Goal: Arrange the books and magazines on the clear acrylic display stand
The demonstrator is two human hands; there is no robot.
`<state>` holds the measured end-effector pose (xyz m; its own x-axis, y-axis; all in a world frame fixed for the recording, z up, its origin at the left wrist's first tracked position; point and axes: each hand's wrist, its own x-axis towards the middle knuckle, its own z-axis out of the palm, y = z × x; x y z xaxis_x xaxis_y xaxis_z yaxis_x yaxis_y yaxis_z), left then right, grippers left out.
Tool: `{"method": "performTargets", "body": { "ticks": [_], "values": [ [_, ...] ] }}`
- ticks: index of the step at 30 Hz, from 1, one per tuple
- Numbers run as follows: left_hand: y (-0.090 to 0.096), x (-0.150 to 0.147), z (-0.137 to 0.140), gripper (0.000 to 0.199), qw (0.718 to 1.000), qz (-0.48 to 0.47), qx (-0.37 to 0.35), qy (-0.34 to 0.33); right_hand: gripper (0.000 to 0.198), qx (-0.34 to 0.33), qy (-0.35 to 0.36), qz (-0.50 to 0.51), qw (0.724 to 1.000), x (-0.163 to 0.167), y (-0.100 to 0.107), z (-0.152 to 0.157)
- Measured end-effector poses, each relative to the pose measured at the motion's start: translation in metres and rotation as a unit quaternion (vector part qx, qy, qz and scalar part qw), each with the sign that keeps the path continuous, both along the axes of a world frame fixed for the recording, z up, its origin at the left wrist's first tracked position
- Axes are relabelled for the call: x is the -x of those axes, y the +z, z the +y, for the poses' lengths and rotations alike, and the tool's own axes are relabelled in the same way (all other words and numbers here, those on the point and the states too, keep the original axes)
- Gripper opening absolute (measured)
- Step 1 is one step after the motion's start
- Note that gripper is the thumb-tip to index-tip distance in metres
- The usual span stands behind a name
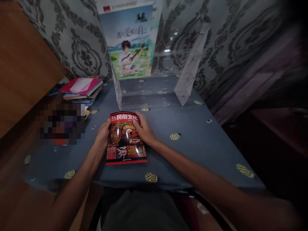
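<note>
A red-bordered book (pixel 126 138) with a carved mask on its cover is held between both hands, face up, over the near middle of the table. My left hand (pixel 103 132) grips its left edge, the fingertips hidden behind or under it. On the upper right edge, my right hand (pixel 143 128) is closed, with the thumb resting on the cover. Beyond the book stands a clear acrylic book rack (pixel 186 77). A picture book (pixel 130 48) showing a figure with a guitar leans upright in the rack's left part.
A stack of books (pixel 81 91) with a pink one on top lies at the table's back left. In front of it is a pixelated item (pixel 61 123). The blue tablecloth (pixel 183 154) has yellow pineapple prints. Patterned wallpaper (pixel 86 61) rises behind, and a curtain (pixel 250 86) hangs at right.
</note>
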<state>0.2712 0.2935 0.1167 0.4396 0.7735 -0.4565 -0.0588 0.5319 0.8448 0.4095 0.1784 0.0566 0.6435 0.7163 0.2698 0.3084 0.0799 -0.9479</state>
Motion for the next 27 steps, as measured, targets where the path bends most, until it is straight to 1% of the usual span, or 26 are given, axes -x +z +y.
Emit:
{"method": "performTargets", "body": {
  "ticks": [2, 4, 6, 9, 11, 16, 23, 27],
  "values": [
    [-0.002, -0.008, 0.001, 0.023, 1.0, -0.008, -0.014, -0.019, 0.054, -0.045, -0.022, 0.107, 0.993, -0.003, 0.001, -0.002],
    [-0.005, -0.014, 0.001, 0.022, 0.999, -0.024, -0.027, -0.041, 0.056, -0.089, -0.016, 0.223, 0.971, -0.007, 0.004, -0.003],
    [-0.008, -0.016, 0.001, 0.025, 0.997, -0.04, -0.033, -0.058, 0.053, -0.11, 0.03, 0.318, 0.941, -0.011, 0.01, -0.003],
    [-0.01, -0.015, 0.003, 0.032, 0.995, -0.054, -0.029, -0.08, 0.041, -0.098, 0.104, 0.396, 0.907, -0.016, 0.019, -0.005],
    [-0.01, -0.014, 0.004, 0.033, 0.995, -0.052, -0.022, -0.086, 0.038, -0.086, 0.113, 0.421, 0.896, -0.018, 0.024, -0.007],
    [-0.007, -0.015, 0.003, 0.032, 0.995, -0.049, -0.015, -0.089, 0.038, -0.057, 0.107, 0.462, 0.879, -0.022, 0.03, -0.01],
    [-0.008, -0.017, 0.004, 0.033, 0.994, -0.051, -0.003, -0.092, 0.041, -0.054, 0.101, 0.471, 0.875, -0.022, 0.033, -0.009],
    [-0.008, -0.016, 0.003, 0.034, 0.995, -0.049, 0.001, -0.093, 0.039, -0.053, 0.09, 0.476, 0.873, -0.022, 0.034, -0.009]
  ]
}}
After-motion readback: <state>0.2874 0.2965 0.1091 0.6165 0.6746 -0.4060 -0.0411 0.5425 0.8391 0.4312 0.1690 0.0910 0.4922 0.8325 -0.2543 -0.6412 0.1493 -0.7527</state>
